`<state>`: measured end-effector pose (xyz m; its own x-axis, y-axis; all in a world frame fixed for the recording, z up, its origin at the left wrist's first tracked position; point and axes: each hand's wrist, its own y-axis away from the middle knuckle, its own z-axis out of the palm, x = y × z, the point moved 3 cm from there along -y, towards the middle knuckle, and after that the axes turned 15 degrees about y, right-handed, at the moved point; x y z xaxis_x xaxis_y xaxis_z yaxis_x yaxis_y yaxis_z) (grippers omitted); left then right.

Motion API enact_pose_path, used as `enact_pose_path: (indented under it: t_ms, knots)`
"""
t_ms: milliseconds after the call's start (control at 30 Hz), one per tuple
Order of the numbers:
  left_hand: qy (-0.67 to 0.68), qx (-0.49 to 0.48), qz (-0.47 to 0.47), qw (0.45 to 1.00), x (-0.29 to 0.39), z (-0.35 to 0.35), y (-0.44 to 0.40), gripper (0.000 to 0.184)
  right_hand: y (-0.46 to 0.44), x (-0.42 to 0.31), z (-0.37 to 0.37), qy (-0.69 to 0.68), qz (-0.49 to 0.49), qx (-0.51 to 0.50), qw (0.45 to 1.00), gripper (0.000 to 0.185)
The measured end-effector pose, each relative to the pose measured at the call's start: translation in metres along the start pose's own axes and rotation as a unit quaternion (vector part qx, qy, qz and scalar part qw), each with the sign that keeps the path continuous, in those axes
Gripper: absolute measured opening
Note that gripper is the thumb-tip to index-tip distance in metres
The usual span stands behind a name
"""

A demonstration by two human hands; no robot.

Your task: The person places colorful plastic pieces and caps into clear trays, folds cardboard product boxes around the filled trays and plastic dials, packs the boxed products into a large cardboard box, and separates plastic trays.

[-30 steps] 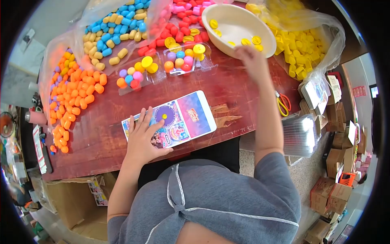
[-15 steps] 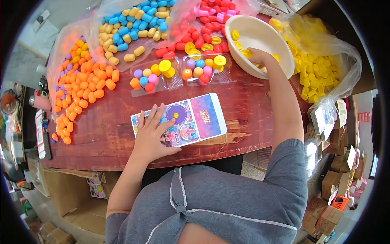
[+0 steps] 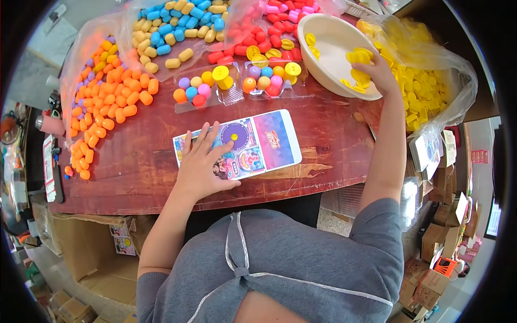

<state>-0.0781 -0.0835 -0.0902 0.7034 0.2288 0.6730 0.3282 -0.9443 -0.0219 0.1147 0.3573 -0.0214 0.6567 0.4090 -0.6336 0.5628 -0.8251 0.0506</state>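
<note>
"What's on the red-brown tabletop [image 3: 334, 125]?"

"Several yellow pieces [image 3: 360, 58], held bunched by the right grip [image 3: 382, 76] at the three o'clock side of the white bowl [image 3: 329, 49], which sits two o'clock from the printed card [image 3: 277, 141]."

"And the left grip [image 3: 203, 166]?"

"Spread wide, resting on that card's left half."

"Further out?"

"Clear trays [image 3: 231, 97] of coloured balls [image 3: 191, 93] around twelve, orange capsules [image 3: 114, 93] at ten."
</note>
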Motion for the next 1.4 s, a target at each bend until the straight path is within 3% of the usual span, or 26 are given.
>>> enact_pose_path:
  t_ms: [67,167,267,433,567,600,733,900,1100,1233,1400]
  knots:
    - [-0.002,-0.002,-0.004,1.0,0.001,-0.001,0.001,0.081,0.04,-0.002,-0.002,-0.029,-0.072,-0.035,0.996,0.052]
    - [0.003,0.006,0.002,1.0,0.002,-0.001,0.001,0.082,0.091,0.029,0.036,-0.029,-0.037,-0.095,0.994,0.055]
    - [0.007,0.015,0.007,1.0,0.003,0.0,0.003,0.084,0.111,0.068,0.073,0.013,-0.017,-0.09,0.996,0.052]
    - [-0.005,0.007,0.005,1.0,0.005,0.0,0.003,0.084,0.133,0.088,0.086,-0.126,-0.019,0.038,0.991,0.047]
    - [-0.01,0.008,0.005,1.0,0.004,0.001,0.003,0.083,0.148,0.101,0.07,-0.025,0.049,0.185,0.981,0.034]
    - [-0.01,0.008,0.005,1.0,0.003,0.001,0.003,0.083,0.149,0.101,0.072,-0.025,0.05,0.185,0.981,0.034]
    - [-0.024,0.004,0.011,1.0,0.001,0.002,0.003,0.079,0.143,0.089,0.093,0.18,-0.074,0.182,0.964,0.021]
    - [-0.02,0.012,0.02,1.0,0.001,0.001,0.005,0.077,0.111,0.085,0.11,0.339,-0.078,0.199,0.916,0.016]
    - [-0.003,0.009,0.003,1.0,-0.004,0.001,0.005,0.065,0.106,0.039,0.111,0.363,-0.169,0.152,0.904,0.017]
    - [-0.012,0.027,-0.008,1.0,-0.009,0.008,0.001,0.051,0.111,0.038,0.114,0.258,-0.089,0.111,0.956,0.017]
    - [-0.014,0.038,-0.008,0.999,-0.008,0.009,0.0,0.041,0.12,0.04,0.119,0.271,-0.091,0.14,0.948,0.017]
